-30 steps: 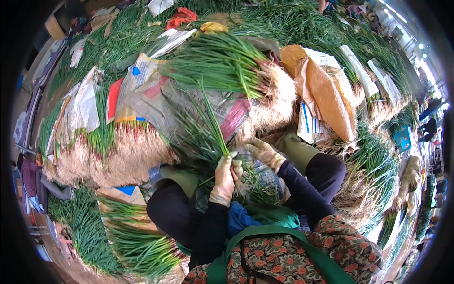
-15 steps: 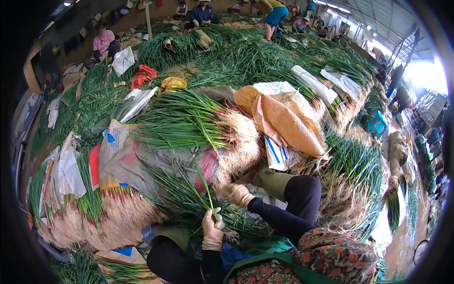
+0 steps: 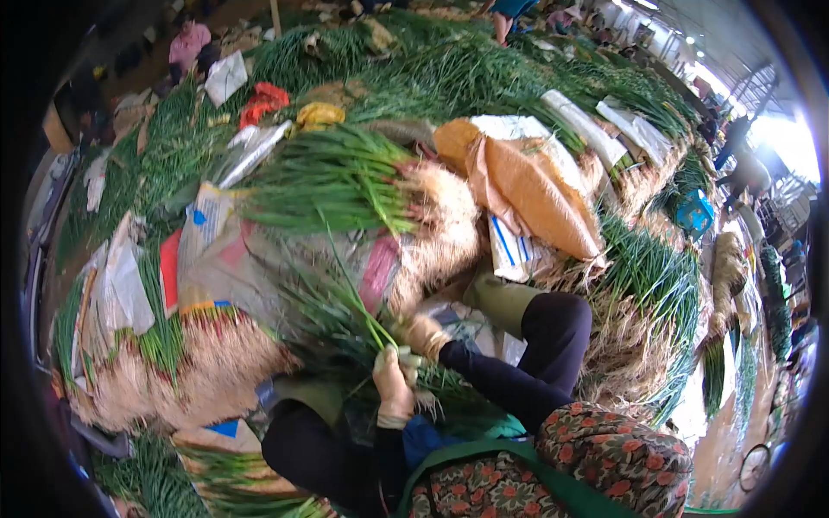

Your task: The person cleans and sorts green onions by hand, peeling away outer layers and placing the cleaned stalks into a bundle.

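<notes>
My left hand (image 3: pixel 394 384), in a pale glove, is closed around the stalks of a few green onions (image 3: pixel 370 324), whose leaves point up and away. My right hand (image 3: pixel 421 335), also gloved, is just above and to the right of it, by the loose onions in my lap. Its fingers look curled, but motion blur hides what is in them. Beyond both hands, a big bundle of green onions (image 3: pixel 332 177) lies with its pale roots (image 3: pixel 445 203) to the right, on a grey plastic sack (image 3: pixel 281 268).
Rooted onion bundles (image 3: pixel 229 371) stand at the left, and more (image 3: pixel 630 363) at the right. An orange-brown sack (image 3: pixel 540 203) lies ahead beside white sacks. My bent knee (image 3: pixel 557 332) rises at the right. A blue basket (image 3: pixel 694 213) and a seated person (image 3: pixel 190 47) are farther off.
The view has tilted down slightly. My right hand has come nearer my left. The held stalks have shifted, and my left hand still grips them.
</notes>
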Action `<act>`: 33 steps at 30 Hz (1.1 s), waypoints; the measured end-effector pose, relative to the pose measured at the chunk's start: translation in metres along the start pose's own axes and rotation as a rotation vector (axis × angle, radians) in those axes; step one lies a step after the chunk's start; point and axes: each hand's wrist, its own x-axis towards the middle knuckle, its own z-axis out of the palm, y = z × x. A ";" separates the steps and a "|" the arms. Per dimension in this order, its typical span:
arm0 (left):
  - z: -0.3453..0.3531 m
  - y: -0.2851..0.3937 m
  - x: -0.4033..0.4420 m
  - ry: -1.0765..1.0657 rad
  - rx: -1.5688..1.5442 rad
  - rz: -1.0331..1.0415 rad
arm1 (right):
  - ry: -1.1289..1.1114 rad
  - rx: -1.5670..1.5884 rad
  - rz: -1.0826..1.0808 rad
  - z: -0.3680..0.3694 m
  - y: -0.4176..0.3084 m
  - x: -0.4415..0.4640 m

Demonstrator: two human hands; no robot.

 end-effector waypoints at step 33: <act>-0.012 0.024 0.024 0.119 -0.170 0.026 | -0.691 -0.582 -0.020 -0.082 0.058 0.019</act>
